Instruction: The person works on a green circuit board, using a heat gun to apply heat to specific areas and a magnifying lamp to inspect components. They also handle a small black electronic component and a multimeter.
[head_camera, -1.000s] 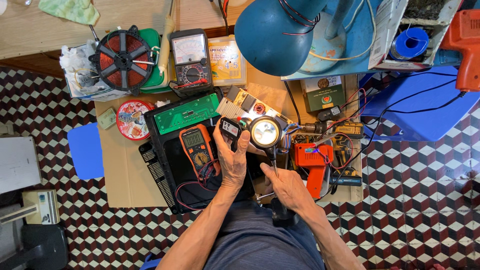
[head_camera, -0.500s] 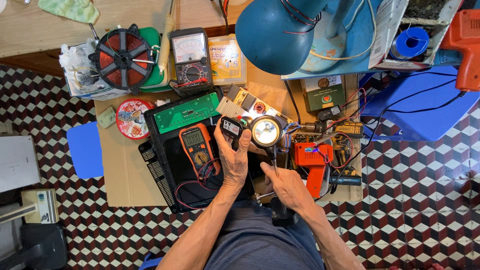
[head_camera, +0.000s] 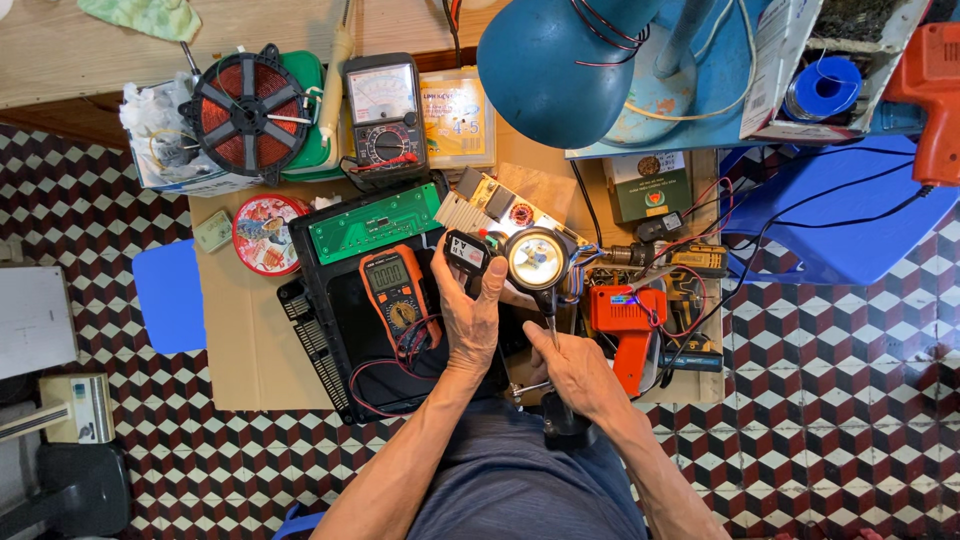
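Left hand (head_camera: 472, 315) clasped small black part (head_camera: 466, 252), fingertips closed on it, raised over black tray (head_camera: 325, 255). Right hand (head_camera: 575, 370) gripped magnifier handle (head_camera: 548, 305); round lens (head_camera: 535, 260) sat just right of part. Orange multimeter (head_camera: 397, 295) lay left.

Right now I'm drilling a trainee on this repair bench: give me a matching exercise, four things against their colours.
Things:
1. lamp shade
2. digital multimeter
3. circuit board
4. wire spool

Colours:
A. green
B. red with a black frame
C. teal blue
D. orange and black

Pairs: 1-C, 2-D, 3-A, 4-B
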